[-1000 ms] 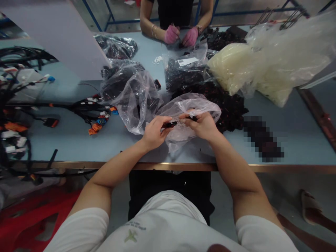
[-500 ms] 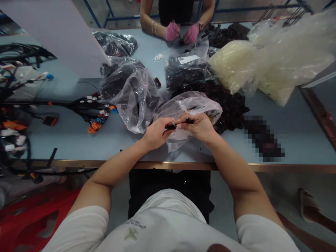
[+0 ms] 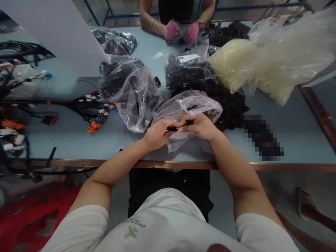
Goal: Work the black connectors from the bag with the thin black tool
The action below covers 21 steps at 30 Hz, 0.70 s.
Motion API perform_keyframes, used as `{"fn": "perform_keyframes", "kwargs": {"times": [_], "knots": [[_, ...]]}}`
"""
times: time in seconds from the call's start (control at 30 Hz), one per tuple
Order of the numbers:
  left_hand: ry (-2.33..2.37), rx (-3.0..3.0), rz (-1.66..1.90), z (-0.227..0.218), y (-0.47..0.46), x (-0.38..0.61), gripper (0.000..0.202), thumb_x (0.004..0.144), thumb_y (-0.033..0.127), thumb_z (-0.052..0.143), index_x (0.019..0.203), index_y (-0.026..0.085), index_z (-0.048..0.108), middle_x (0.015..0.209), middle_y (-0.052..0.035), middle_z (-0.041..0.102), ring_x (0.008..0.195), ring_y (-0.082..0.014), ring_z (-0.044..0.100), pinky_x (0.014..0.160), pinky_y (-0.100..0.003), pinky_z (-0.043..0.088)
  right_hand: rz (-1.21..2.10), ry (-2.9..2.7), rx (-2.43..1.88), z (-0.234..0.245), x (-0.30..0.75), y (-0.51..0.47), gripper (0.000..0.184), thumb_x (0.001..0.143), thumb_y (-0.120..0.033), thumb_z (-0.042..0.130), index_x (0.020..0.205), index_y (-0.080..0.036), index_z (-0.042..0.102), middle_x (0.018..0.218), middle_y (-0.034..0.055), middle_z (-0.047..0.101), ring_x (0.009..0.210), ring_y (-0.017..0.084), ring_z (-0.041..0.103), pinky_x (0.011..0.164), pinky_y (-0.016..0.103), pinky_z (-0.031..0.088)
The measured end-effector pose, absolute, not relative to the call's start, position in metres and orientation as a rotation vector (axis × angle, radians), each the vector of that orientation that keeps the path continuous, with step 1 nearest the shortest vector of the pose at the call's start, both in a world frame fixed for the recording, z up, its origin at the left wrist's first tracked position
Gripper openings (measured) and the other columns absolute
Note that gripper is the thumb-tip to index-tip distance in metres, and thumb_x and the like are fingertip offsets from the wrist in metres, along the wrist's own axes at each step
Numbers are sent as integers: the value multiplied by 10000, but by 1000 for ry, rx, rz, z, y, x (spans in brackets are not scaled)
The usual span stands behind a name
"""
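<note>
My left hand [image 3: 158, 134] is closed on a small black plastic part [image 3: 172, 128], held between thumb and fingers. Against it, the fingertips of my right hand [image 3: 197, 125] meet in a pinch. A second small black piece [image 3: 188, 121] shows within the curled fingers of that hand. Both hands hover over an opened clear plastic bag [image 3: 175, 142], whose mouth spreads out behind them. What lies between the touching fingertips is too small to make out. Just beyond the bag is a heap of black plastic parts [image 3: 232, 108].
Plastic bags of black parts [image 3: 118, 78] lie at left centre, and a bag of pale yellow pieces [image 3: 236, 63] at right. A wire harness [image 3: 70, 104] with coloured connectors stretches along the left. Opposite, a person's pink-gloved hands [image 3: 191, 33] work. The table's front edge [image 3: 168, 164] runs before me.
My hands stay together over the bag, with only slight finger shifts around the black part. The black part in my left hand sits a little lower and is turned slightly.
</note>
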<state>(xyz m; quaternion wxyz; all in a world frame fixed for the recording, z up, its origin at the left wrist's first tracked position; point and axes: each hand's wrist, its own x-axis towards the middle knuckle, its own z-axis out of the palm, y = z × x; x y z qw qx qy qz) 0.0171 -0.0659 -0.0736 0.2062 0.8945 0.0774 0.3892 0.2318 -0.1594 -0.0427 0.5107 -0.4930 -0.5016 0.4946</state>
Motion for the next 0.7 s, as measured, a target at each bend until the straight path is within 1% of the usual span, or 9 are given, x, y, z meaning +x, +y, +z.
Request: {"fn": "perform_keyframes", "kwargs": {"times": [0.1,0.23,0.33,0.43,0.53,0.7], "knots": [[206,2480,1076,-75,-66,17,302,1049,251,672,1343,192,632,1143,-80,815,1044,-193,811,931,-294,662,1215,-1199,-1168,-42,233,-158,289,676,-409,993,773,-220,797,815,13,740,795,167,671,799,334,570],[193,2504,1109,-75,-66,18,271,1061,272,659,1322,201,643,1119,-77,823,1008,-190,818,903,-285,668,1227,-1207,-1178,-41,233,-158,303,683,-408,984,741,-211,761,787,3,719,753,153,638,767,324,544],[179,2511,1118,-75,-67,18,271,1055,250,666,1321,203,646,1136,-80,824,1027,-184,816,917,-275,662,1212,-1227,-1205,-41,232,-160,313,689,-403,974,731,-205,735,776,-2,706,737,147,618,745,316,519],[191,2513,1089,-76,-66,17,303,1044,218,669,1346,205,642,1159,-88,823,1058,-191,812,939,-292,661,1173,-1232,-1270,-40,232,-162,293,713,-400,947,740,-203,731,755,-4,694,736,150,609,734,313,498],[194,2548,1088,-77,-65,16,281,1058,226,642,1337,196,638,1154,-89,822,1049,-198,814,917,-311,673,1150,-1244,-1334,-39,231,-164,278,730,-408,920,749,-201,735,752,4,692,748,162,612,737,320,497],[172,2601,1101,-75,-65,16,258,1061,212,635,1319,196,639,1128,-80,819,1003,-182,813,879,-280,664,1086,-1326,-1397,-36,232,-165,253,755,-392,887,753,-197,726,772,15,695,749,169,615,724,324,482]]}}
